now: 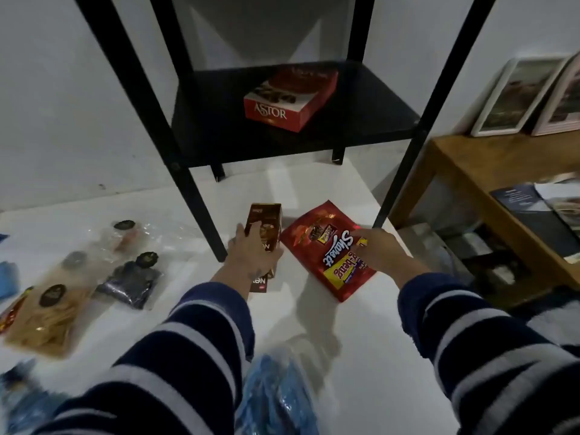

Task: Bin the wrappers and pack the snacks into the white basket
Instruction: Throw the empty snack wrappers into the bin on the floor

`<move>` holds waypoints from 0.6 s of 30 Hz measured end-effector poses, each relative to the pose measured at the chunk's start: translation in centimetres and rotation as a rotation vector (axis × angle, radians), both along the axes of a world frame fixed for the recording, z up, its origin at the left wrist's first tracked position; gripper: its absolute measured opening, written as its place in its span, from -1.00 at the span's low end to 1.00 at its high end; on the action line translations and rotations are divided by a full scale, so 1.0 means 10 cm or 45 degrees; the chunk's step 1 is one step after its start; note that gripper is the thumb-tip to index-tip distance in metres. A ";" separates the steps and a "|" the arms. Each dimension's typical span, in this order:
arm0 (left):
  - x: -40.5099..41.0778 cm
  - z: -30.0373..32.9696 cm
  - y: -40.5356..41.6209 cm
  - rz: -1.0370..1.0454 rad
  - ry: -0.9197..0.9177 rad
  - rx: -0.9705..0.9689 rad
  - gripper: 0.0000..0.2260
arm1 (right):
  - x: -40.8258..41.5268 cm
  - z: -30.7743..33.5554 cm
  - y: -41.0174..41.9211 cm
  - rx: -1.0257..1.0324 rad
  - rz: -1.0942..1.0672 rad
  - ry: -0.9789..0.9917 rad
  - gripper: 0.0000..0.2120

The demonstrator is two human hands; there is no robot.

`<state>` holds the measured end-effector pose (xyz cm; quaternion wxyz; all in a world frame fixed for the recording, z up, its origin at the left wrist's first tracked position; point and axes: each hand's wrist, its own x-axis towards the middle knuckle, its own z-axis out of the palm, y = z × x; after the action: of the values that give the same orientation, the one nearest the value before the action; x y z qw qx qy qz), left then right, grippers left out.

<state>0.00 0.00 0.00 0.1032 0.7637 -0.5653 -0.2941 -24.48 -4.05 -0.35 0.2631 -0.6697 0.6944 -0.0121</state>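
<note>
Brown carton [263,227] in my left hand [252,255], fingers wrapped round it; my right hand [378,249] pinches the red "Shone it" pouch [326,249] at its 3 o'clock edge. Bare white floor [345,340] lies open at 6 o'clock. At 12, the black shelf [219,136] carries a red "ASTOR" box [290,97].

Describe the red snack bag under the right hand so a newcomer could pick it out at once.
Start at the black shelf unit against the wall; on the white floor just in front of its right front leg lies the red snack bag. The right hand rests on its edge. Unlike the brown carton the left hand grips beside it, it is flat, glossy red with a yellow band.
</note>
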 end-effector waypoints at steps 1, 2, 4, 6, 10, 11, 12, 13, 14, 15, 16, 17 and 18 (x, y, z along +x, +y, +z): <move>0.00 -0.06 -0.03 0.021 0.003 0.010 -0.26 | -0.01 -0.06 -0.03 -0.003 -0.035 0.005 -0.60; 0.00 -0.10 -0.06 0.055 0.018 0.007 -0.25 | -0.01 -0.09 -0.05 -0.019 -0.071 0.000 -0.60; 0.00 -0.16 -0.04 0.098 0.071 0.017 -0.26 | -0.02 -0.15 -0.01 -0.006 -0.126 -0.043 -0.59; -0.03 -0.19 -0.02 0.137 0.080 -0.003 -0.27 | -0.03 -0.19 0.02 0.021 -0.197 -0.164 -0.59; -0.05 -0.14 0.10 0.183 0.209 -0.055 -0.26 | -0.04 -0.08 0.11 0.112 -0.312 -0.383 -0.58; -0.06 -0.12 0.15 0.190 0.254 -0.065 -0.26 | -0.04 -0.03 0.15 0.107 -0.345 -0.455 -0.59; -0.06 -0.09 0.21 0.189 0.282 -0.077 -0.26 | -0.03 0.04 0.20 0.101 -0.374 -0.523 -0.59; -0.07 -0.04 0.27 0.183 0.304 -0.087 -0.27 | -0.03 0.11 0.26 0.102 -0.395 -0.588 -0.60; -0.08 0.00 0.33 0.180 0.331 -0.097 -0.27 | -0.02 0.20 0.33 0.106 -0.409 -0.639 -0.61; -0.07 0.06 0.40 0.173 0.366 -0.115 -0.27 | -0.01 0.30 0.40 0.105 -0.421 -0.682 -0.62; -0.07 0.12 0.48 0.173 0.408 -0.134 -0.27 | 0.01 0.39 0.49 0.087 -0.432 -0.717 -0.63; -0.06 0.18 0.56 0.173 0.445 -0.151 -0.27 | 0.02 0.48 0.58 0.064 -0.438 -0.745 -0.63; -0.06 0.25 0.66 0.171 0.476 -0.169 -0.27 | 0.04 0.57 0.69 0.037 -0.444 -0.766 -0.63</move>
<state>-0.57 6.59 2.48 0.2759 0.7234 -0.5022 -0.3853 -24.11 2.81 5.31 0.4594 -0.5037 0.6898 -0.2437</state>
